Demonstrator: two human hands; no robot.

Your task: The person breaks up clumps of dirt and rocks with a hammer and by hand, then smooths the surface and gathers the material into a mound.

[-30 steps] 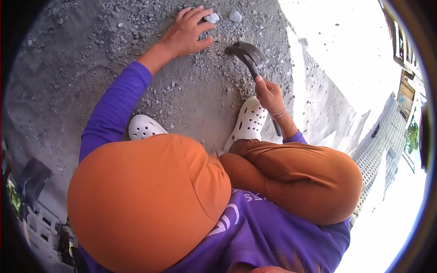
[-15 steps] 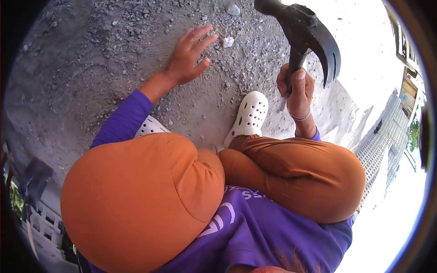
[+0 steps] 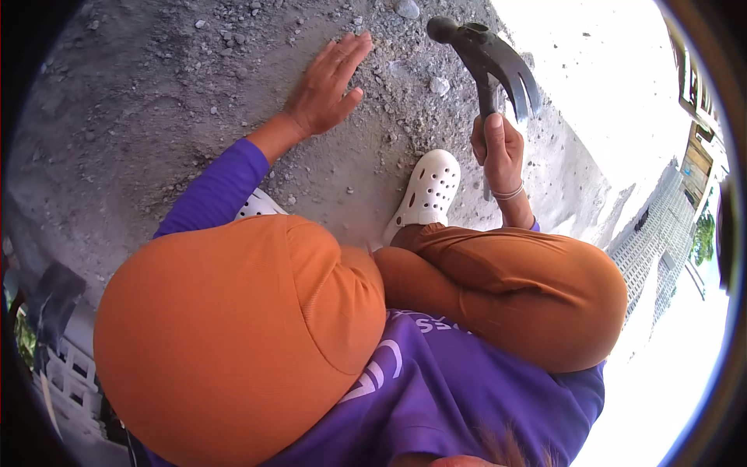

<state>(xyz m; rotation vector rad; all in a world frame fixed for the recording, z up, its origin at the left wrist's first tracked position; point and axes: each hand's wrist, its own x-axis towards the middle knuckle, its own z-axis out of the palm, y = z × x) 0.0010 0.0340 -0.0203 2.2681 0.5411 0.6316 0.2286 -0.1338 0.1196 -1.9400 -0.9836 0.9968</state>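
A dark claw hammer (image 3: pixel 489 58) is held upright by its handle in my right hand (image 3: pixel 500 152), with its round face to the left and its claw to the right. My fingers wrap round the handle just below the head. My left hand (image 3: pixel 325 86) hovers or rests over the gravelly ground, palm down, thumb apart and fingers stretched out, holding nothing. Whether it touches the ground I cannot tell. Between the hands a pale stone (image 3: pixel 440 86) lies on the ground (image 3: pixel 366 156), and a larger grey stone (image 3: pixel 407 8) is near the top edge.
White clogs (image 3: pixel 430 189) are on my feet below the hands. My bent knees in orange trousers (image 3: pixel 506 288) fill the lower part. Bright sunlit ground (image 3: pixel 591 70) is at the right, with a white lattice (image 3: pixel 650 241) beyond. Another lattice (image 3: pixel 70 381) stands at lower left.
The hammer in my right hand has moved left and lower, and its head appears smaller. My left hand has shifted slightly, its fingers closer together. The pale stone appears farther right and lower.
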